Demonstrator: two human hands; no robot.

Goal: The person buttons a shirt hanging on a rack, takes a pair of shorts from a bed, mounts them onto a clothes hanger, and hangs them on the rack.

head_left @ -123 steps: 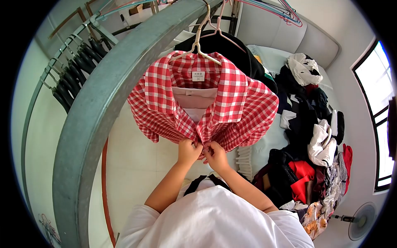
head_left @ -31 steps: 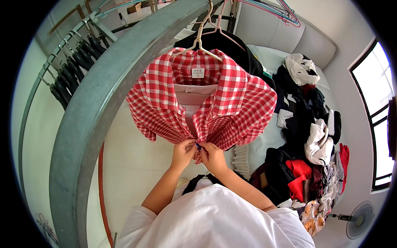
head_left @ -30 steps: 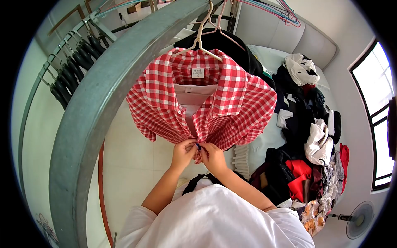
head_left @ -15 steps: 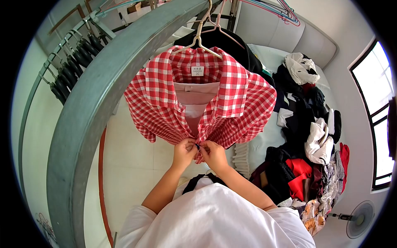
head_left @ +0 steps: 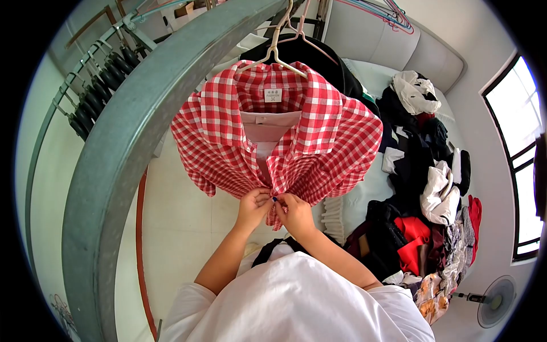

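A red and white checked shirt (head_left: 319, 128) hangs by its shoulders on a pale hanger (head_left: 276, 52), collar open and a white label (head_left: 273, 95) inside the neck. Both hands meet at its front, where the two edges come together. My left hand (head_left: 254, 206) pinches the cloth of one edge with its fingertips. Against it, my right hand (head_left: 294, 212) is closed on the other edge. A small dark blue spot, perhaps a button or a painted nail, shows between the fingertips. Whether a button is in its hole is hidden.
A thick grey metal rail (head_left: 114, 148) curves past on the left, beside black hangers (head_left: 102, 91). Behind the shirt hangs a black garment (head_left: 336, 80). Heaped clothes (head_left: 410, 171) lie on a bed (head_left: 359, 182) to the right. A fan (head_left: 497, 302) stands at lower right.
Both hands stay at the shirt front with only small finger movements. The front edges sit slightly closer together below the collar, and the dark blue spot shows a little more plainly.
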